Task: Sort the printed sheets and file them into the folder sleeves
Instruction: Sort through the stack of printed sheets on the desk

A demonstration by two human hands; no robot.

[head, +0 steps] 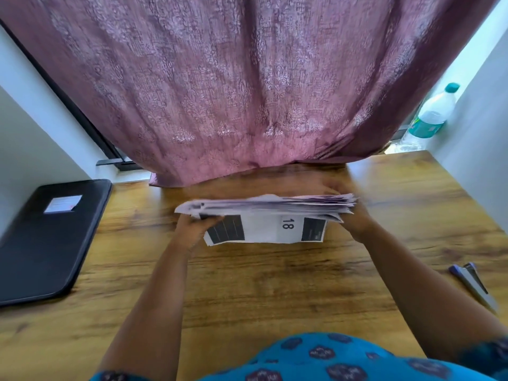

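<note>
At the frame's centre your paper stack [264,213] sits close before the curtain [247,92], which blocks the far side. Bare table [261,284] lies open below it; folder [49,240] flanks left, stapler [472,284] right.

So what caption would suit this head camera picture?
Both hands, left hand and right hand, grip a stack of printed sheets above the wooden table.
</note>
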